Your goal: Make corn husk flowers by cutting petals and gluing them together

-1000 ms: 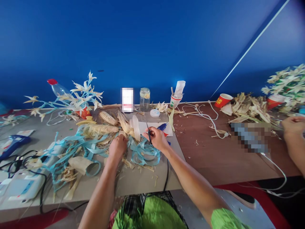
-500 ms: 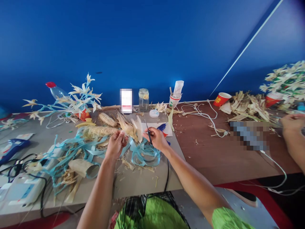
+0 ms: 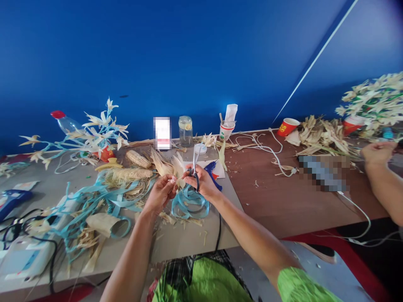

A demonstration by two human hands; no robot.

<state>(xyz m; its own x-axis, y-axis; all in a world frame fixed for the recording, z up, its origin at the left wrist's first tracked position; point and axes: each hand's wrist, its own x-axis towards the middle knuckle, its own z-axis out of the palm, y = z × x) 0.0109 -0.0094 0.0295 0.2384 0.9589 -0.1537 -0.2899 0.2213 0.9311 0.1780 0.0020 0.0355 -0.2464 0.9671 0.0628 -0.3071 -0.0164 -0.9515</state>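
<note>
My left hand (image 3: 161,193) is closed in a pinch on a small pale strip of corn husk (image 3: 179,182). Close beside it, my right hand (image 3: 204,183) grips a pair of scissors (image 3: 194,161) by the dark handles, the blades pointing up and away from me. Behind the hands lie larger corn husk pieces (image 3: 161,162). A loose coil of light blue ribbon (image 3: 190,205) rests on the table just below my fingers. To the right of the scissors is a blue glue gun (image 3: 213,175), partly hidden by my right hand.
Dried corn cobs (image 3: 137,159) and tangled blue ribbon lie left, near a cardboard tube (image 3: 102,224) and a power strip (image 3: 36,251). A glass jar (image 3: 185,131) and paper cup (image 3: 227,131) stand behind. Another person's hand (image 3: 379,153) is at far right.
The scissors have turned in my right hand, so their blades now stand up in plain view. Both hands have come closer together. The whole view has shifted slightly.
</note>
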